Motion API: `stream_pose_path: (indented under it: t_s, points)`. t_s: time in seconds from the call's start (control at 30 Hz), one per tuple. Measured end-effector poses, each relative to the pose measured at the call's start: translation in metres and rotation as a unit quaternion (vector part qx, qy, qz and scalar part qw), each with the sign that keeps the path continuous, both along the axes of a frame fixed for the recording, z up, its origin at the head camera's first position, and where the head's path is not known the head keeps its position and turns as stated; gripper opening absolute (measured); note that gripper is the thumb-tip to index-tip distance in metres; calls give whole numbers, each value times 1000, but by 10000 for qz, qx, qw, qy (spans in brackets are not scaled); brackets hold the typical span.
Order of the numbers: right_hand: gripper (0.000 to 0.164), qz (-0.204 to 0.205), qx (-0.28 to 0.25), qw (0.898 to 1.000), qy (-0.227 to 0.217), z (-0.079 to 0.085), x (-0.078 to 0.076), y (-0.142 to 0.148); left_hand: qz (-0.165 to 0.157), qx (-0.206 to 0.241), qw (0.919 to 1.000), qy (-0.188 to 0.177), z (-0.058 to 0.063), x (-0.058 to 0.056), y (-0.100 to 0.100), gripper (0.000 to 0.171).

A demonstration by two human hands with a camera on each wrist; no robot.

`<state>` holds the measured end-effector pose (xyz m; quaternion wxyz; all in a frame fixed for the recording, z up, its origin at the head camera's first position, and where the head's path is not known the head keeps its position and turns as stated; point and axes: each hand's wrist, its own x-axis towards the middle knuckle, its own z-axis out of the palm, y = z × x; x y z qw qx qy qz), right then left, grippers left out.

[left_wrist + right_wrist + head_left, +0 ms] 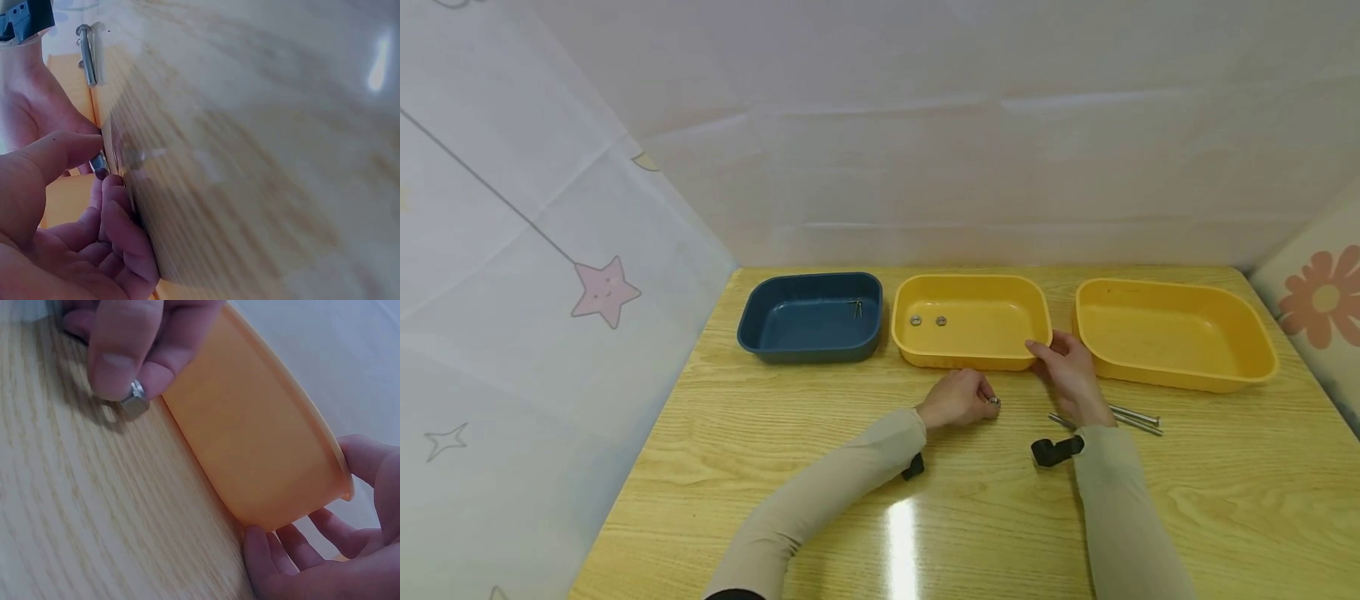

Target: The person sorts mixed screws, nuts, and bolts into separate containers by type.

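Two hands are at work on the wood-grain table [775, 433]; the left hand [961, 397] has its thumb and fingertips brought together on a metal nut [134, 407], its other fingers curled in; that nut is low over the wood, just in front of the middle yellow tray [962, 362], though whether it touches the tabletop cannot be told; the right hand [1070, 375] is part closed about that tray's near right corner, thumb on the rim, fingers against the outer wall below.

Two loose nuts [916, 320] lie apart on the middle tray's floor, toward its left end; the blue tray [812, 355], to the left, contains a few small slender metal pieces [858, 309] near its right wall; the right yellow tray [1180, 377] stands beyond the right hand; long metal bolts [1137, 415] lie beside the right wrist.
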<state>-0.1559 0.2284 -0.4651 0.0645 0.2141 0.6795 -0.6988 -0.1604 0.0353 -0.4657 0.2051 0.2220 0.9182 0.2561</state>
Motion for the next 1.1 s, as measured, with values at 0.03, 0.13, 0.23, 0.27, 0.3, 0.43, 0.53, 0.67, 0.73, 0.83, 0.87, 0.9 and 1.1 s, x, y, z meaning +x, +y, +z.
stream_pose_path:
  t_s: [0.03, 0.13, 0.23, 0.27, 0.3, 0.43, 0.53, 0.67, 0.73, 0.83, 0.87, 0.9, 1.1]
  points:
    - [72, 6, 29, 10000, -3, 0, 0, 0, 21, 40, 10000, -12, 0, 0, 0, 13]
    - [72, 5, 49, 10000, 4, 0, 0, -1, 61, 138, 9999, -41, -1, 0, -2, 11]
    - [71, -22, -4, 10000, -2, 0, 0, -1, 97, 267, 9996, -61, -1, -1, -4, 10]
    - [72, -28, -19, 10000, 0, 0, 0, -1, 108, 324, 9994, -70, -1, -1, -4, 10]
    - [72, -36, -28, 10000, 0, 0, 0, -1, 120, 398, 9991, -91, -1, -1, -5, 11]
    - [71, -44, 30, 10000, -29, 0, 0, 0, 213, 773, 9962, -348, 0, -1, -8, 12]
    - [70, -42, 73, 10000, -50, -1, 1, 0, 293, 1060, 9918, -650, 1, -1, -10, 12]
    - [70, -60, 52, 10000, -52, -2, 0, 1, 386, 1307, 9871, -842, 2, 0, -12, 13]
    - [70, -85, 55, 9999, -54, -2, 0, 0, 428, 1385, 9858, -852, 2, 0, -13, 13]
    - [70, -95, 57, 9999, -40, -3, 0, 0, 498, 1497, 9835, -887, 1, 0, -14, 15]
    - [70, -92, 62, 9999, -33, -3, 0, 0, 514, 1545, 9824, -916, 1, 0, -14, 15]
    - [70, -88, 70, 9999, -27, -3, 0, 0, 525, 1598, 9812, -945, 1, 0, -14, 15]
    - [72, -48, -16, 10000, 23, -2, 1, 0, 505, 2108, 9708, -1031, 3, 3, -15, 15]
